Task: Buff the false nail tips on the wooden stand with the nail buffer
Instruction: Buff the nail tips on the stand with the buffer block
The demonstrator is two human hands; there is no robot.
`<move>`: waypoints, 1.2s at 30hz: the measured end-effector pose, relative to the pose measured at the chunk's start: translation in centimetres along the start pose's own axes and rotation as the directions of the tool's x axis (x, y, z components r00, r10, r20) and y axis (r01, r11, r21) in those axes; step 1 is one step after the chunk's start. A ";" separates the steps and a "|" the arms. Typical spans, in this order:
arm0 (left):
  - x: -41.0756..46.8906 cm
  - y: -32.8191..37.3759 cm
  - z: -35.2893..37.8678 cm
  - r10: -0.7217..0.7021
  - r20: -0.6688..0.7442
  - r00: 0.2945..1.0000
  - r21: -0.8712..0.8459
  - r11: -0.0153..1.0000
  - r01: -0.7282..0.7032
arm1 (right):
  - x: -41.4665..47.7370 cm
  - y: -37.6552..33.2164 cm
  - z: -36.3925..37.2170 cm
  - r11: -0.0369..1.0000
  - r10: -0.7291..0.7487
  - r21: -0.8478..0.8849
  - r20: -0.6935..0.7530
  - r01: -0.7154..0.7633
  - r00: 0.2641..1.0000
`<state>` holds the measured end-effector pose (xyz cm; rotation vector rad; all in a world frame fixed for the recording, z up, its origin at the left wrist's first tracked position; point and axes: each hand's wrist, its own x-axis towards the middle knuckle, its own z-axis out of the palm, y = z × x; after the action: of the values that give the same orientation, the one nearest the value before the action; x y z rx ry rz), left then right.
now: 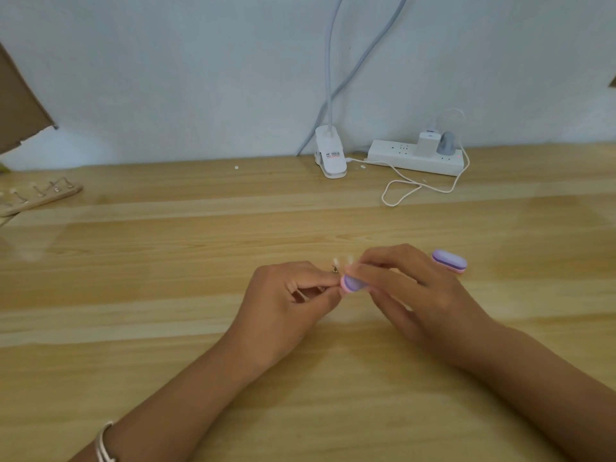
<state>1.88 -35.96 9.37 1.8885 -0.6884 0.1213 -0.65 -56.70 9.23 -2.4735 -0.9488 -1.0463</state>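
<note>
At the far left edge we see a torn piece of brown cardboard (20,101) leaning in against the pale wall. Below it, on the light wooden bench (160,261), lies the flat wooden stand (43,196) with a row of thin metal stems carrying small pale false nail tips (14,192). It sits well apart from both hands.

Nearer to us, a silver bangle (104,443) circles the left wrist. The left hand (290,305) rests low over the bench, its thumb and curled fingers pinching a small metal holder (334,269). The holder's top shows 2 pale blurred tips (336,261) just above the fingertips; we cannot tell their shape more closely.

Touching those fingertips is a purple and pink oval nail buffer (351,284), tilted with 1 rounded end toward the left hand. The right hand (413,291) grips it from above, with its fingers curled round the far end. The buffer sits just beside the held tips; the blur hides whether it touches them.

Behind the hands, at the wall, stands a white clip lamp base (330,156) with a pale gooseneck rising out of view. To its right lies a white power strip (416,158) with 2 plugs in it, and a thin white cable (416,188) loops across the bench in front.

Just right of the right hand's fingers, a second purple and pink buffer block (449,260) lies flat on the bench.
</note>
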 end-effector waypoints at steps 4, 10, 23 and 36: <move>0.1 0.0 0.0 0.019 0.009 1.000 -0.010 1.000 -0.019 | -0.3 -0.5 0.4 0.999 0.005 0.050 0.024 -0.007 1.000; 0.0 -0.2 0.0 -0.026 -0.024 0.999 -0.034 0.999 0.025 | -0.4 1.0 -0.1 0.998 0.030 0.047 0.038 -0.032 0.999; 0.2 -0.1 -0.1 -0.066 -0.044 0.997 -0.014 0.998 0.066 | 0.0 0.3 0.1 0.997 0.061 -0.057 0.060 -0.057 0.996; 0.2 0.0 -0.1 -0.130 -0.063 0.990 -0.002 0.992 0.130 | -0.1 0.3 -0.1 0.997 0.077 -0.017 -0.039 -0.077 0.996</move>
<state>2.09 -35.97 9.53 1.9174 -0.5214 0.0978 -0.57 -57.05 9.23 -2.4745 -0.8290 -1.0787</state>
